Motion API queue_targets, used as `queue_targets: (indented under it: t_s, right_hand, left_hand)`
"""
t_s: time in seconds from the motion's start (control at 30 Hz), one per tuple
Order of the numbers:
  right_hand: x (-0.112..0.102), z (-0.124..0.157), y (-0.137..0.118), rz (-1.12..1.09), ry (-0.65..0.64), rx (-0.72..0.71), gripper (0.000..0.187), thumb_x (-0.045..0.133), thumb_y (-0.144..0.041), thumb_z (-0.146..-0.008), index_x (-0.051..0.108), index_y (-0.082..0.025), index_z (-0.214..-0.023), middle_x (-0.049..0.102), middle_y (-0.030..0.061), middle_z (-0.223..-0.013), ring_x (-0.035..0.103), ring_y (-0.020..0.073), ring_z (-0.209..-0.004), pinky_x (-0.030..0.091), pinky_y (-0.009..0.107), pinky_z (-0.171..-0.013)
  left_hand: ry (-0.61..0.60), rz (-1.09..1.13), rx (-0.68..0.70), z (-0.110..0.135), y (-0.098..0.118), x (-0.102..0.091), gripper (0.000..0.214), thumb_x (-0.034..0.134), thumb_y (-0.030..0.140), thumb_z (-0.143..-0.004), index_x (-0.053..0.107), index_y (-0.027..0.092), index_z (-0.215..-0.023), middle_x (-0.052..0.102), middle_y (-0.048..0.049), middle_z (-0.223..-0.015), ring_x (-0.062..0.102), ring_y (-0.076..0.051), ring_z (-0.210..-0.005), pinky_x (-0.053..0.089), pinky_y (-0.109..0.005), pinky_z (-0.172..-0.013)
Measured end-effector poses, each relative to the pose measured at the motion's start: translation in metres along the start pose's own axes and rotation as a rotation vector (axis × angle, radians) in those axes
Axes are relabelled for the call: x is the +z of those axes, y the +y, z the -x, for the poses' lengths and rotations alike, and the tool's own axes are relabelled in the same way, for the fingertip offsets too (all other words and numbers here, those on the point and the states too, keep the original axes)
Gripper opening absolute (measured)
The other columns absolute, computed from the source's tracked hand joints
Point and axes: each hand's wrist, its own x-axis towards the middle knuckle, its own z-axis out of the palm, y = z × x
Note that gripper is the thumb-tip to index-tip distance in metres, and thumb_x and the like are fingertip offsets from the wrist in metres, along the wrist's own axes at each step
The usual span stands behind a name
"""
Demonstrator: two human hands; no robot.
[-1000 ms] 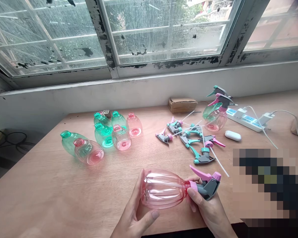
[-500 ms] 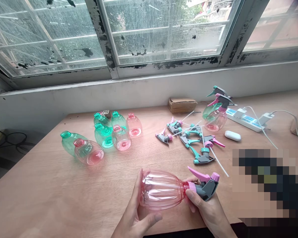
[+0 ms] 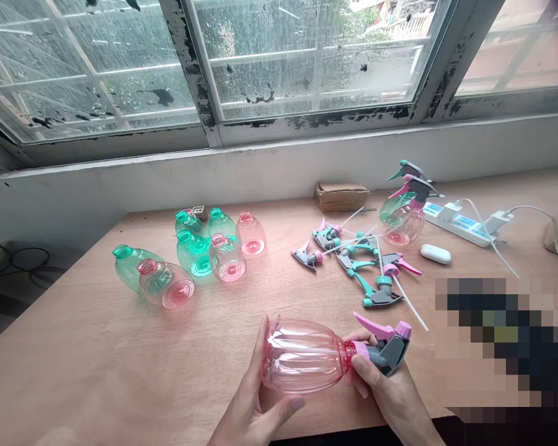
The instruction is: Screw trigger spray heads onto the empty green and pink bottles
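A clear pink spray bottle (image 3: 302,356) lies on its side just above the near edge of the wooden table (image 3: 97,365). My left hand (image 3: 253,402) cups the bottle's body from below, thumb across the front. My right hand (image 3: 385,387) grips the neck, where a grey and pink trigger head (image 3: 385,347) sits on the bottle. Several loose trigger heads with white dip tubes (image 3: 358,260) lie in a heap beyond my right hand.
Several empty green and pink bottles (image 3: 199,254) lie at the left middle. Two assembled spray bottles (image 3: 404,210) stand at the back right by a white power strip (image 3: 460,223), a small white case (image 3: 436,253) and a cardboard box (image 3: 341,196). A blurred patch covers the near right.
The bottle and both hands shifted only slightly; the bottle turned a little in my grip. Nothing else on the table moved.
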Motion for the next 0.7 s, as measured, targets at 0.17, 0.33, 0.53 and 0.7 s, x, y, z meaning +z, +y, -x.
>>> queue_targets:
  t_s: [0.17, 0.33, 0.53, 0.7]
  right_hand:
    - [0.0017, 0.0017, -0.0029, 0.077, -0.015, 0.018, 0.041, 0.086, -0.053, -0.086, 0.073, -0.02, -0.106, 0.071, 0.0001, -0.065, 0.054, 0.0155, -0.052, 0.042, 0.028, -0.054]
    - [0.0023, 0.0013, -0.0034, 0.03, -0.02, 0.021, 0.042, 0.086, -0.054, -0.086, 0.071, -0.019, -0.105, 0.066, -0.0023, -0.06, 0.054, 0.0142, -0.047, 0.04, 0.028, -0.053]
    - [0.0029, 0.0026, -0.0016, 0.04, 0.025, 0.023, 0.048, 0.09, -0.054, -0.081, 0.069, -0.02, -0.107, 0.066, -0.0022, -0.061, 0.055, 0.0146, -0.048, 0.044, 0.025, -0.05]
    - [0.0039, 0.004, -0.0002, 0.017, 0.058, -0.027, 0.041, 0.088, -0.053, -0.085, 0.066, -0.023, -0.102, 0.064, -0.0047, -0.057, 0.054, 0.0131, -0.043, 0.043, 0.024, -0.048]
  left_hand:
    - [0.011, 0.061, 0.047, -0.0002, -0.0013, -0.0022, 0.103, 0.079, 0.059, -0.085, 0.021, 0.039, -0.167, 0.015, -0.0035, -0.179, 0.013, -0.035, -0.164, 0.014, -0.05, -0.132]
    - [0.048, 0.06, 0.005, -0.0008, -0.0021, 0.0035, 0.094, 0.078, 0.041, -0.092, 0.021, 0.049, -0.165, 0.019, 0.0032, -0.179, 0.017, -0.031, -0.164, 0.014, -0.048, -0.133]
    - [0.082, 0.029, 0.027, 0.0, -0.0034, 0.0055, 0.1, 0.079, 0.044, -0.09, 0.015, 0.045, -0.167, 0.022, 0.0023, -0.178, 0.013, -0.031, -0.165, 0.01, -0.049, -0.134]
    - [0.01, 0.086, -0.015, -0.0013, -0.0043, -0.0022, 0.088, 0.074, 0.055, -0.091, 0.029, 0.039, -0.165, 0.027, -0.0007, -0.177, 0.023, -0.034, -0.162, 0.022, -0.049, -0.132]
